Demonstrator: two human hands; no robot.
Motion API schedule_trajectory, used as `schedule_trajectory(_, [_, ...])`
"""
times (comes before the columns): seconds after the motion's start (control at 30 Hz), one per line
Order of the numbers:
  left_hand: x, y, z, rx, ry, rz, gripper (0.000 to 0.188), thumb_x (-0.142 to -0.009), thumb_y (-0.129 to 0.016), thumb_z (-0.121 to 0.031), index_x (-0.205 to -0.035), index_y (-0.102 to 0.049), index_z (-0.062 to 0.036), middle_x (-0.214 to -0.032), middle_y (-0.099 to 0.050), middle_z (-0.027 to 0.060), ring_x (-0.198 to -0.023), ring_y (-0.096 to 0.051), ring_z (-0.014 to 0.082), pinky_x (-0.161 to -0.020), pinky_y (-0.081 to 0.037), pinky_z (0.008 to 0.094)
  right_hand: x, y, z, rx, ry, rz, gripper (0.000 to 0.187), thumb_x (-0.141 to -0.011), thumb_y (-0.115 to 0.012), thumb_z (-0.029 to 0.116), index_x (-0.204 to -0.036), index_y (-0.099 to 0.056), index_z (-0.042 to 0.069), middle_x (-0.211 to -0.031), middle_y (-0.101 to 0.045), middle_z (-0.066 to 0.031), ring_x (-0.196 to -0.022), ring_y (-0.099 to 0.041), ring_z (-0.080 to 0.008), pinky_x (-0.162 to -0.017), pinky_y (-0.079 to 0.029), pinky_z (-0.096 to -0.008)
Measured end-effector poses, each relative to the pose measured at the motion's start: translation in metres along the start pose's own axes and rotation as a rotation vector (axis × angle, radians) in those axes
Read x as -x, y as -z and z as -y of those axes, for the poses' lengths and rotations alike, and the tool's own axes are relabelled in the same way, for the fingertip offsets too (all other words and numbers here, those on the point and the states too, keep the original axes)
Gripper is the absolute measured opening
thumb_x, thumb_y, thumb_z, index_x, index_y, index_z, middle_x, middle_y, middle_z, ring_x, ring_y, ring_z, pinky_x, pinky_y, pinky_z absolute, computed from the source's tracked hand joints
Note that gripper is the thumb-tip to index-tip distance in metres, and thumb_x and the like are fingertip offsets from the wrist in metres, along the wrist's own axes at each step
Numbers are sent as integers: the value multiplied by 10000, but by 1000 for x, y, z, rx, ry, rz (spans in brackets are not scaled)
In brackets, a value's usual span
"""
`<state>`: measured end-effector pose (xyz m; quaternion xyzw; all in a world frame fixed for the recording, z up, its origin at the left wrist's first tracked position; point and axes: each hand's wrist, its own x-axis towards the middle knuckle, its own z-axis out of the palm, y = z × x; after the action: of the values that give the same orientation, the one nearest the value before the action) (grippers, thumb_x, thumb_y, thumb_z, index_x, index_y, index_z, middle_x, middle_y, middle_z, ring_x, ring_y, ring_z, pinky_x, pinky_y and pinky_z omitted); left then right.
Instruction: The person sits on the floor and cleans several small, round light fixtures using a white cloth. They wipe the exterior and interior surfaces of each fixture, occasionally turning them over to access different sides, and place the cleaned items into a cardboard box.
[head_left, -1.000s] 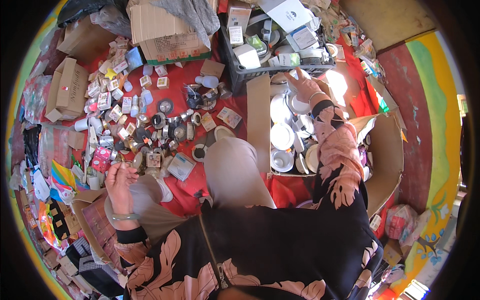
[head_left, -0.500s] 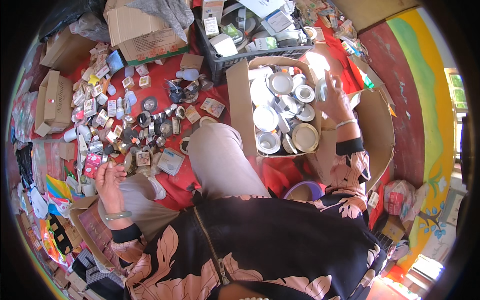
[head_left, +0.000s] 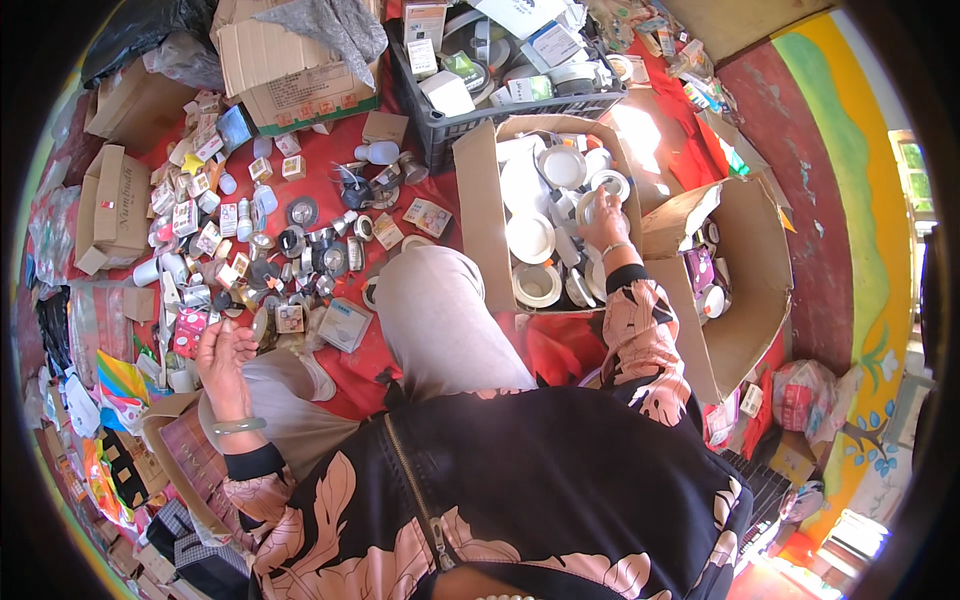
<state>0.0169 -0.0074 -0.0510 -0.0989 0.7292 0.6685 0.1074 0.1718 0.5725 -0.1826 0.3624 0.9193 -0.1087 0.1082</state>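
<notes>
My right hand [head_left: 604, 224] reaches into an open cardboard box [head_left: 484, 215] with its fingers closed at the edge of a round white downlight [head_left: 587, 207]. Around it, more round white downlights [head_left: 531, 237] lie loosely piled in the box. At the left, my left hand [head_left: 228, 362] is raised above my thigh, its fingers curled toward the thumb. Whatever it may hold is hidden. Near its fingertips are a pink box [head_left: 190, 331] and a heap of small lamp parts.
A dark plastic crate [head_left: 440, 130] of lamps and packages stands behind the box. Another open carton [head_left: 745, 300] on the right holds a few lights. Bulbs, small boxes and fittings [head_left: 330, 258] cover the red cloth to the left. A taller carton [head_left: 310, 95] stands at the back.
My right hand has moved left and down, from above the gap between the two cartons into the box of downlights, with the round downlight. My left hand has hardly moved.
</notes>
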Motion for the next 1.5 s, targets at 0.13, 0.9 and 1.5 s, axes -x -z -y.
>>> schedule_trajectory(0.13, [-1,1,1,-16,-2,5,151,-902,-542,-196,-907,-564,-47,-742,-629,54,-602,-571,88,-548,-426,189,-35,-6,-7,60,74,27,1032,-582,-747,294,-1393,-182,-5,-1326,-315,-301,-1196,-419,-385,-981,-385,-363])
schedule_trajectory(0.9, [-10,-10,2,-27,-26,71,133,-901,-531,-163,-906,-559,-33,-719,-621,62,-574,-580,105,-518,-445,208,-98,-92,-90,342,100,36,708,-815,-565,435,-1365,-321,60,-1433,-61,-312,-1308,-122,-497,-1069,-249,-420])
schedule_trajectory(1.5, [8,59,-6,457,-247,-526,355,-942,-385,-317,-834,-556,-26,-787,-635,105,-752,-601,180,-742,-449,309,95,157,258,-1061,733,289,319,-808,-572,55,-1126,-585,42,-875,-607,6,-764,-526,-70,-683,-426,-208])
